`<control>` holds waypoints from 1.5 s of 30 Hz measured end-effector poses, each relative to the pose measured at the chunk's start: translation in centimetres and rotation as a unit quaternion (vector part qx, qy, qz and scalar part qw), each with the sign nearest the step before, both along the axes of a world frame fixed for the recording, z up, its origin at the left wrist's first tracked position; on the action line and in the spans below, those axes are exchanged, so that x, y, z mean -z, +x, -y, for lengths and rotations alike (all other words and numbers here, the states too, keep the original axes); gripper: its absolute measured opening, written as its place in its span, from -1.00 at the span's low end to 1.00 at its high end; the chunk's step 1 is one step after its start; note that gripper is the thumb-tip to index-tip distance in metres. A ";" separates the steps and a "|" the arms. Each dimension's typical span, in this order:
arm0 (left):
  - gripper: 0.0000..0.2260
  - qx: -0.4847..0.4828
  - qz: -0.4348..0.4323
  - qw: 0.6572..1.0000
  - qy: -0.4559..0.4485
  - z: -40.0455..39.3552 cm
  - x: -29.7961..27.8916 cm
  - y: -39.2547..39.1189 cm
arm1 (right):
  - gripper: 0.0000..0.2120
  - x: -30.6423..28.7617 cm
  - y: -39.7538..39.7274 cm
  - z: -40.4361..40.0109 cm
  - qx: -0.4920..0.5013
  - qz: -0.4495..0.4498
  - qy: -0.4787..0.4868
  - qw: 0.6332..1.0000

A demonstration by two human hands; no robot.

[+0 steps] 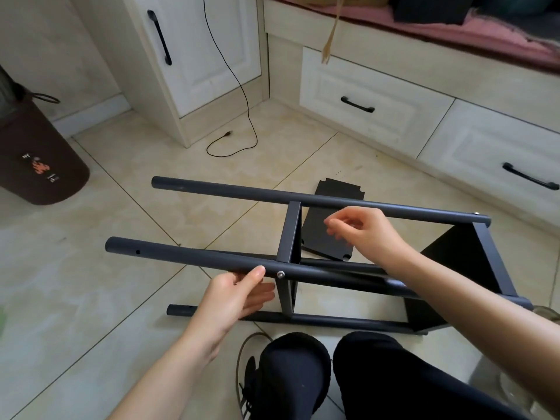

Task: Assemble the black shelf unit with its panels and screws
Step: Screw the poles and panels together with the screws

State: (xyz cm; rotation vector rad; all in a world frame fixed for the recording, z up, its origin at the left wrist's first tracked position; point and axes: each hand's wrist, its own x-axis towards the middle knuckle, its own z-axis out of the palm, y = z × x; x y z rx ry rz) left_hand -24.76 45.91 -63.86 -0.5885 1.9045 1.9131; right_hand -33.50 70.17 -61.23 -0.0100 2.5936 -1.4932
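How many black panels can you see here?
3: middle panel fixed between the poles, end panel at the frame's right end, loose panel flat on the floor behind. Others may be hidden.

A home room, likely a bedroom, is showing here: glossy beige floor tiles (91, 268) are running up to white panelled cabinet drawers with black bar handles (375, 113), which are carrying a pink cushioned window seat (454, 28).

A tiled floor (127, 298) is seen. On it, the black shelf frame (333, 268) is laid on its side, a loose black panel (330, 219) beyond it, a black cable (242, 128) near the cabinets, and a brown bag (36, 159) at the left edge.
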 end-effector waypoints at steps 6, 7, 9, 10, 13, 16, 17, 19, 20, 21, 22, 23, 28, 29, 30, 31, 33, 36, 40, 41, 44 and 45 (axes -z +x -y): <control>-0.77 0.123 -0.079 0.964 -0.224 1.6 -4.5 -1.8 | -0.98 -0.3 0.0 -0.5 0.008 -0.093 0.078 0.993; -0.79 0.125 -0.129 0.950 -0.257 1.5 -5.1 -2.5 | -0.99 -0.4 -0.3 -0.4 0.011 -0.119 0.097 0.988; -0.82 0.125 -0.199 0.922 -0.308 0.9 -5.9 -4.7 | -0.93 -0.5 -1.2 -0.2 0.002 -0.167 0.149 0.975; -0.84 0.121 -0.214 0.913 -0.325 0.3 -5.8 -5.9 | -0.90 -0.5 -1.8 0.0 -0.007 -0.189 0.176 0.966; -0.83 0.151 -0.168 0.904 -0.362 -2.2 -4.8 -9.6 | -0.83 -0.4 -3.4 0.6 -0.029 -0.235 0.237 0.942; -0.63 0.195 -0.074 0.916 -0.344 -4.8 -3.2 -11.9 | -0.80 0.3 -4.7 1.3 -0.033 -0.228 0.269 0.935; -0.60 0.194 -0.045 0.927 -0.319 -5.4 -2.8 -12.3 | -0.80 0.7 -5.1 1.5 -0.035 -0.218 0.284 0.933; -0.59 0.178 0.014 0.950 -0.254 -6.2 -2.1 -12.8 | -0.79 1.7 -6.0 1.4 -0.041 -0.201 0.319 0.925; -0.60 0.168 0.034 0.960 -0.223 -6.6 -1.9 -12.9 | -0.77 2.2 -6.3 1.3 -0.042 -0.196 0.335 0.921; -0.63 0.155 0.047 0.967 -0.199 -6.9 -1.7 -13.0 | -0.76 2.6 -6.5 1.2 -0.041 -0.195 0.354 0.914; -0.64 0.141 0.052 0.972 -0.182 -7.1 -1.5 -13.0 | -0.75 3.0 -6.7 1.2 -0.039 -0.200 0.374 0.905; -0.62 0.127 0.052 0.974 -0.178 -7.4 -1.4 -13.0 | -0.74 3.4 -6.9 1.2 -0.033 -0.208 0.388 0.897; -0.51 0.088 0.033 0.975 -0.203 -7.7 -0.8 -12.5 | -0.72 4.2 -7.0 1.4 -0.006 -0.247 0.402 0.882; -0.51 0.087 0.031 0.975 -0.204 -7.7 -0.7 -12.4 | -0.71 4.3 -6.9 1.4 -0.005 -0.252 0.401 0.880; -0.51 0.086 0.030 0.974 -0.209 -7.8 -0.6 -12.3 | -0.71 4.3 -6.9 1.4 -0.004 -0.254 0.400 0.880; -0.51 0.086 0.026 0.972 -0.218 -7.8 -0.6 -12.2 | -0.71 4.2 -6.9 1.3 -0.002 -0.254 0.399 0.881; -0.52 0.085 0.014 0.969 -0.233 -7.8 -0.5 -12.0 | -0.70 4.1 -6.9 1.3 -0.001 -0.250 0.400 0.882; -0.56 0.080 0.003 0.970 -0.231 -7.7 -0.5 -12.0 | -0.69 4.0 -6.8 1.4 -0.001 -0.246 0.400 0.883; -0.56 0.067 0.002 0.971 -0.228 -7.5 -0.3 -11.8 | -0.74 4.2 -6.7 1.6 -0.009 -0.233 0.409 0.882; -0.57 0.064 0.001 0.972 -0.226 -7.5 -0.3 -11.8 | -0.75 4.3 -6.8 1.6 -0.009 -0.230 0.411 0.882; -0.70 0.053 -0.004 0.971 -0.233 -7.3 -0.1 -11.8 | -0.71 4.4 -6.8 1.6 -0.011 -0.231 0.413 0.881; -0.77 0.050 -0.003 0.970 -0.237 -7.3 0.0 -11.8 | -0.70 4.4 -6.8 1.6 -0.013 -0.232 0.413 0.881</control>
